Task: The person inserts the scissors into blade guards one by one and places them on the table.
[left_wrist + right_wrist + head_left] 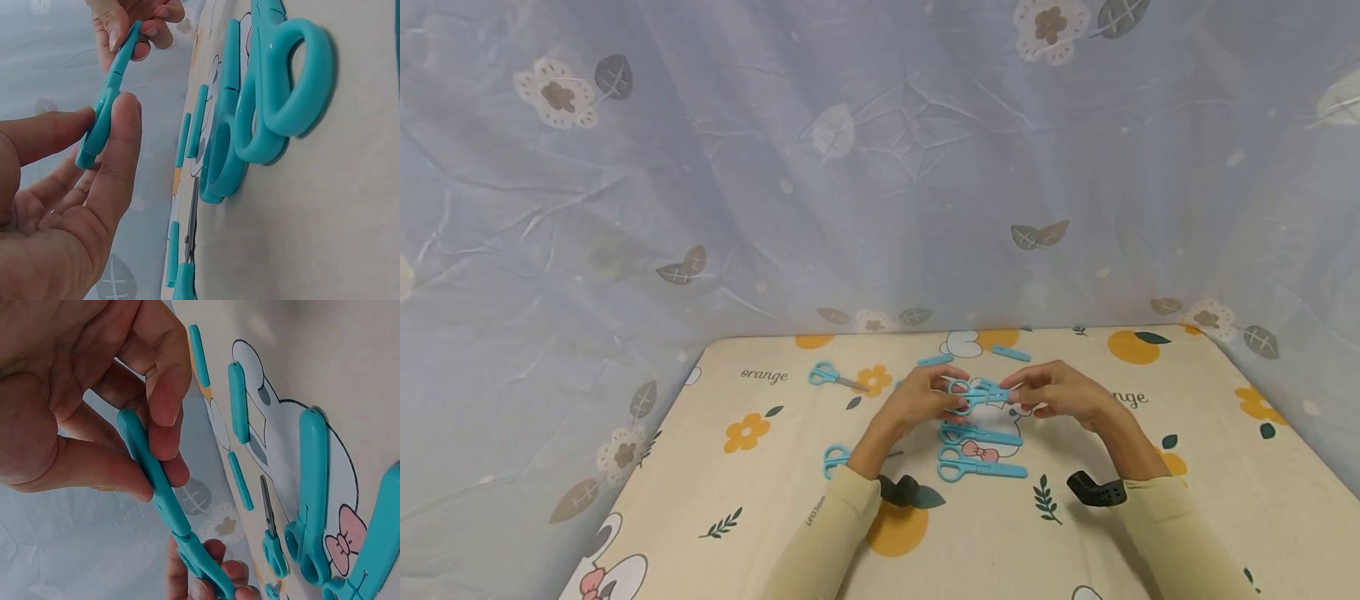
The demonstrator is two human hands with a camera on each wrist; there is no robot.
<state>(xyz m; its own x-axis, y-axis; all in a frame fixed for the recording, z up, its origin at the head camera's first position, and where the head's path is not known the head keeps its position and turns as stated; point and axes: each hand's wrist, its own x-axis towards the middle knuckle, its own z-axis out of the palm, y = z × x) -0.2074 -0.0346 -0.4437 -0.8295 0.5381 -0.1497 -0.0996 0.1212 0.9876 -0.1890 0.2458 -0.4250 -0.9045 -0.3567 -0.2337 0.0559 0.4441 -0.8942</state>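
Note:
Between both hands is a pair of light-blue scissors (974, 397) with a blue blade cap (153, 469) over its blades, held above the table. My left hand (919, 400) pinches the handle loops between thumb and fingers. With thumb and fingertips my right hand (1063, 393) grips the cap; in the right wrist view, cap and handles meet end to end. Just below the hands lie two capped scissors, the upper pair (994, 437) and the lower pair (1000, 471), side by side with handles to the left.
Uncapped scissors (829, 376) lie at the back left; another pair (832, 458) is partly behind my left forearm. Loose caps lie beyond the hands, one cap (1011, 353) right, another cap (936, 360) left. A patterned cloth (985, 550) covers the table; a grey-blue curtain (880, 208) hangs behind.

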